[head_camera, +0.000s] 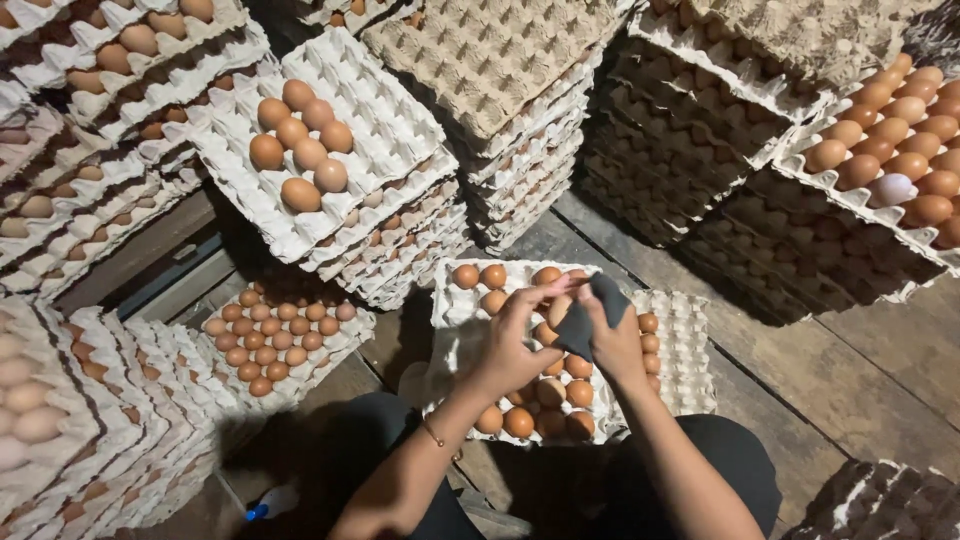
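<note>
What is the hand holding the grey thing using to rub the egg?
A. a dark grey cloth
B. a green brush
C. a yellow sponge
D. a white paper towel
A: the right hand presses a dark grey cloth against an egg that the left hand holds over the tray.

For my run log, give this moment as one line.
left hand: holds egg | right hand: dark cloth on egg | below: egg tray

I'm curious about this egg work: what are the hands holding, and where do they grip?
The left hand holds an egg by its side; the right hand pinches a dark cloth against it.
</note>
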